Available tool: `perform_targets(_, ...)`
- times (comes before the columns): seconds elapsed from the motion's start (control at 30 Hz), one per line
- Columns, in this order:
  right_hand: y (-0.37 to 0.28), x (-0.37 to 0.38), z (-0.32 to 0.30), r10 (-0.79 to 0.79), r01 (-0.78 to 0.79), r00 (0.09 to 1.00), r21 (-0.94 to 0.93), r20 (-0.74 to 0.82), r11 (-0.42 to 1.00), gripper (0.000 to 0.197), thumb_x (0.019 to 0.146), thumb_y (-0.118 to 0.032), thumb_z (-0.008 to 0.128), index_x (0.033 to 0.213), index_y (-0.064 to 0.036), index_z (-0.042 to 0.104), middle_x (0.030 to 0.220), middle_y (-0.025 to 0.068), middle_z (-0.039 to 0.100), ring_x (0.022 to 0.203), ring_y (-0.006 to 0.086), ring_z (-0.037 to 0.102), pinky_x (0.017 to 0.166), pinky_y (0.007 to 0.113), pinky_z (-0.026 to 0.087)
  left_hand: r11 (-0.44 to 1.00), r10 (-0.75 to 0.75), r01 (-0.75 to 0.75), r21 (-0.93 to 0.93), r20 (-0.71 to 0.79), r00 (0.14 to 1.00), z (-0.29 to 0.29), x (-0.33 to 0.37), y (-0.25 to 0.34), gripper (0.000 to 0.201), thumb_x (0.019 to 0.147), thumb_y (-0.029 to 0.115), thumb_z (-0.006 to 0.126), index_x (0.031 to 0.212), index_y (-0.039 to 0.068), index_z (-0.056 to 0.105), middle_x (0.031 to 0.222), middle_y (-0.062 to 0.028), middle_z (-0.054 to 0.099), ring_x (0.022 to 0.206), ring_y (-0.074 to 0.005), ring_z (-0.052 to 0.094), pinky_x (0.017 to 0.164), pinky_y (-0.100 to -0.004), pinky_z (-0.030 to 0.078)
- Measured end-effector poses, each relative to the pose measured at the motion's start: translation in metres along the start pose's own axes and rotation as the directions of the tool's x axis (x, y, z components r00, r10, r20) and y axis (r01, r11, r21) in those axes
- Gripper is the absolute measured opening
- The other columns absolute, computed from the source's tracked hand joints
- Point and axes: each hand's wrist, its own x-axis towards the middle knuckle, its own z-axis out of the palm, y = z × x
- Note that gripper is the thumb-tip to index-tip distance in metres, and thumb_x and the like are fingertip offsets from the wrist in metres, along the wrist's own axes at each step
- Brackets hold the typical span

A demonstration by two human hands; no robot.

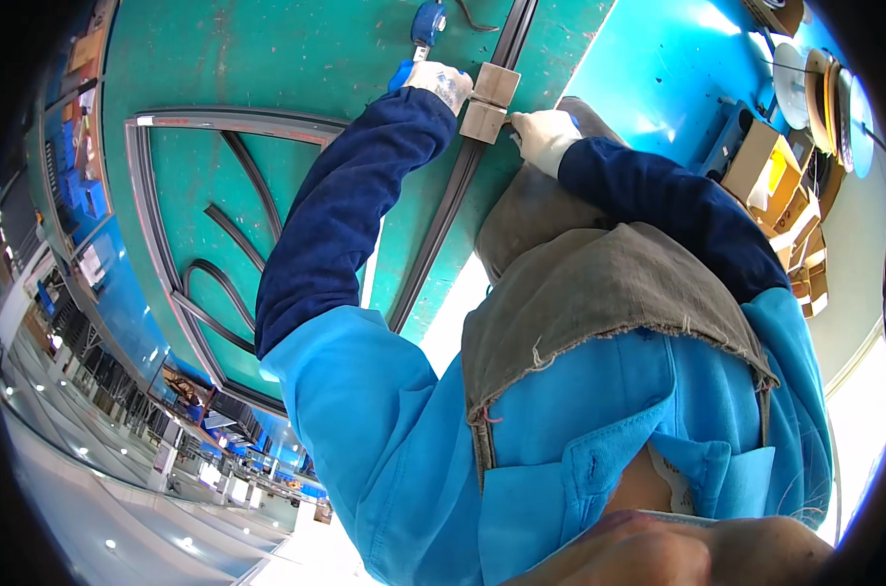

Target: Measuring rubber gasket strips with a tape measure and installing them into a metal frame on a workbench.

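Note:
My left hand (440, 84), in a white glove with blue patches, is curled against the left side of a metal block (497, 85). What its fingers close on is hidden. The block shows two square, dull metal faces and sits across a long dark profile bar (442, 230). My right hand (548, 140), also gloved, is at the block's lower right corner. Its fingertips pinch together at a small dark thing too small to name. Just beyond my left hand lies a blue tape measure (428, 21), with a short pale length reaching toward the glove.
The green worktop (355, 49) has scuffs. On its left lies a dark rectangular frame (150, 210), with loose black strips (233, 232) inside it. At the right stand open cardboard boxes (770, 176) and several round reels (824, 98) beside a bright blue surface (648, 68).

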Motion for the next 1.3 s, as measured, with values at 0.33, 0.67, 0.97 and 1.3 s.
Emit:
perform_targets(0.33,-0.006,0.005,-0.047,-0.063,0.113,0.973,-0.221,0.222,0.969,0.016,0.076,-0.014,0.058,0.088,-0.0075,0.067,0.083,0.013,0.066,0.08,0.0304,0.065,0.067,0.039,0.051,0.997,-0.01,0.01,-0.082,-0.004,1.0,0.03,-0.011,0.003,0.015,0.081,0.013,0.053,0.091,0.013,0.065,0.082,-0.0103,0.068,0.08,-0.0267,0.067,0.066,-0.0375,0.053)
perform_targets(0.67,-0.003,0.012,-0.047,-0.057,0.102,0.982,-0.248,0.18,0.963,0.018,0.081,-0.022,0.055,0.086,-0.0065,0.063,0.077,0.0144,0.064,0.074,0.0327,0.062,0.066,0.042,0.049,1.0,0.007,-0.006,-0.01,0.163,0.987,0.015,-0.012,0.007,0.016,0.08,0.014,0.057,0.092,0.012,0.067,0.093,-0.0075,0.068,0.088,-0.0238,0.066,0.07,-0.0365,0.053)
perform_targets(0.97,0.016,0.004,-0.005,-0.165,0.167,0.986,-0.096,0.026,0.981,0.019,0.079,-0.023,0.056,0.089,-0.009,0.065,0.074,0.0132,0.064,0.071,0.0315,0.064,0.063,0.042,0.05,0.985,0.008,-0.056,0.162,0.285,0.959,0.006,0.003,0.008,0.018,0.08,0.017,0.058,0.094,0.012,0.069,0.093,-0.0087,0.068,0.089,-0.025,0.066,0.072,-0.0366,0.052)
perform_targets(1.3,0.026,0.012,0.021,-0.261,0.259,0.965,-0.104,-0.004,0.96,0.019,0.076,-0.022,0.057,0.078,-0.0072,0.068,0.072,0.014,0.065,0.068,0.0321,0.064,0.059,0.042,0.05,0.977,-0.063,-0.013,0.211,0.353,0.933,0.038,0.017,0.02,0.021,0.081,0.019,0.058,0.097,0.012,0.069,0.095,-0.0072,0.069,0.086,-0.0256,0.067,0.059,-0.0493,0.052)
